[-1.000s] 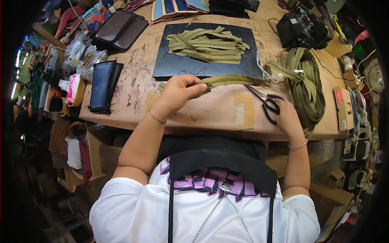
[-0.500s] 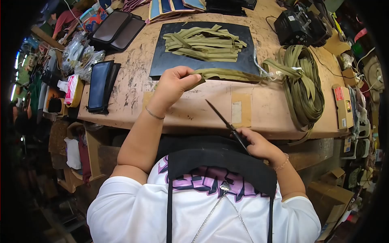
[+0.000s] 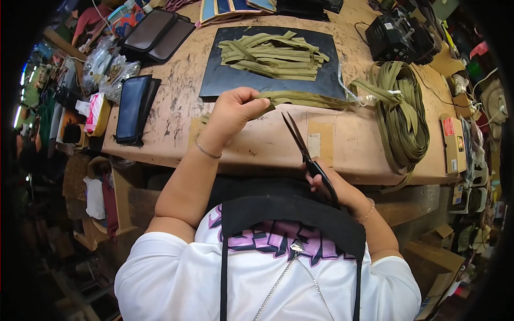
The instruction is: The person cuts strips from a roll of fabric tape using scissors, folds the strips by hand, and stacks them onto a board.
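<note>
My left hand (image 3: 233, 111) pinches an olive-green zipper tape (image 3: 310, 99) between thumb and fingers, just in front of a dark board (image 3: 215, 80). To the right, the tape runs toward a thick coil of the same tape (image 3: 404, 120), bound with clear plastic. In my right hand (image 3: 342, 187) is a pair of black-handled scissors (image 3: 301, 140), near the table's front edge. Their blades are slightly apart and point up toward the tape without touching it. Several cut lengths of zipper tape (image 3: 276, 56) lie piled on the board.
Dark pouches (image 3: 134, 109) and a bag of small parts (image 3: 118, 77) lie along the left of the worktable (image 3: 174, 115). A black machine (image 3: 399, 35) stands at the back right, with a small cardboard box (image 3: 452, 144) at the right edge. Blue-and-gold pieces (image 3: 230, 9) lie at the back.
The scissors have swung upward and their blades have parted, with the tips nearer the tape. My left hand still pinches the tape at nearly the same place.
</note>
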Demonstrator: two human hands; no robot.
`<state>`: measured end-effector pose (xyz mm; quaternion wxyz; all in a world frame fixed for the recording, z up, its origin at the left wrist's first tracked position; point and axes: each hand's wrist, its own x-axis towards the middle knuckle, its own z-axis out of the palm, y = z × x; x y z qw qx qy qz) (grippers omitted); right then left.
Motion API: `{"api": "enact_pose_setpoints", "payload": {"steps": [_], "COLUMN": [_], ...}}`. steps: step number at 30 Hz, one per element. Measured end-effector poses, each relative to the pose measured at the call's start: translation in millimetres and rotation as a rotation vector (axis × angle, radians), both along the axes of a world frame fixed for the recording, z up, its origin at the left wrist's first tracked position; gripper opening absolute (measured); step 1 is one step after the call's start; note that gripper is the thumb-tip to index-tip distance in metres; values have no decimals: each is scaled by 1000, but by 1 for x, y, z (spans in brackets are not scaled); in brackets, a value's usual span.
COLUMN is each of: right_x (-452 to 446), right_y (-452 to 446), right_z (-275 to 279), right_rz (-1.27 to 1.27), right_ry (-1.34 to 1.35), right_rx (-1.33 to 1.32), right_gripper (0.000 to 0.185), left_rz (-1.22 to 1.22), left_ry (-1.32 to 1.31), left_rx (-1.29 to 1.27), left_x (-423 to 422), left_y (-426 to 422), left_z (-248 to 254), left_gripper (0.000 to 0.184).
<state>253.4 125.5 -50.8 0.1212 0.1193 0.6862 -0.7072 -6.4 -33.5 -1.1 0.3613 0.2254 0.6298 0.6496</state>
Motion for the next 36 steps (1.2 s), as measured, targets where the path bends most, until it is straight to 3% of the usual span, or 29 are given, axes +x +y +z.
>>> {"api": "enact_pose_setpoints", "payload": {"steps": [6,15,27,31,32,36], "right_x": [-21,-26,-20,-21,-20,0], "right_y": [-12,-19,-28,10,19,82], "right_z": [15,4,11,14,31,36], "right_rz": [-58,-168,-327,-287,-273,-59], "right_ry": [68,65,3,10,-75,172], "right_rx": [190,290,139,567,691,1230], "right_gripper": [53,43,22,16,22,41], "left_rz": [-73,-85,-126,-145,-157,-252], "left_ry": [-53,-89,-154,-108,-81,136], "left_rx": [-26,20,43,-46,-78,-172], "left_x": [19,24,20,16,15,10], "left_y": [6,9,9,0,-4,-15], "left_z": [-1,-12,-23,-21,-20,-33], "left_gripper": [8,6,7,9,11,18]}}
